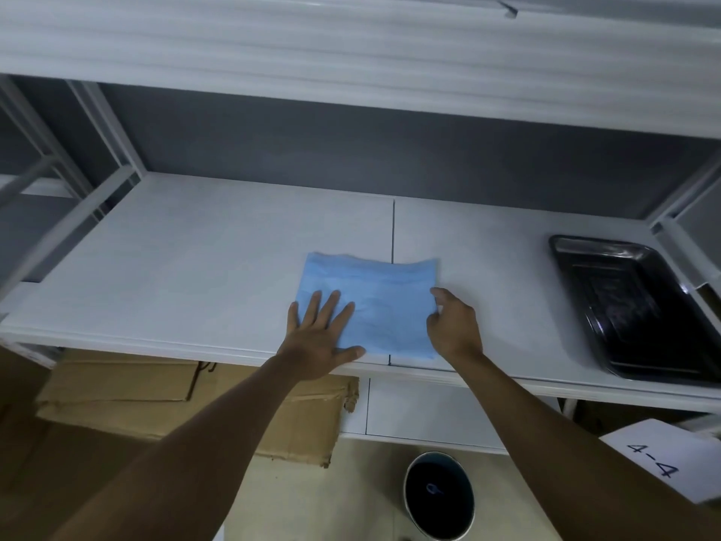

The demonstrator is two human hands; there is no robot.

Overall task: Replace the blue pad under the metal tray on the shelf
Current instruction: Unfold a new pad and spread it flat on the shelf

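Observation:
A folded blue pad [384,298] lies flat on the white shelf [195,259], near its front edge at the middle. My left hand [320,337] rests palm down with fingers spread on the pad's front left corner. My right hand [454,326] is at the pad's right edge, fingers curled against that edge; whether it pinches the pad is unclear. The dark metal tray [640,306] sits on bare shelf at the far right, well apart from the pad and both hands.
An upper shelf [351,52] overhangs close above. White frame posts stand at the left [101,123] and right ends. Below the shelf lie flattened cardboard [156,392], a dark round bin [439,497] and a white sheet marked 4-4 [663,458].

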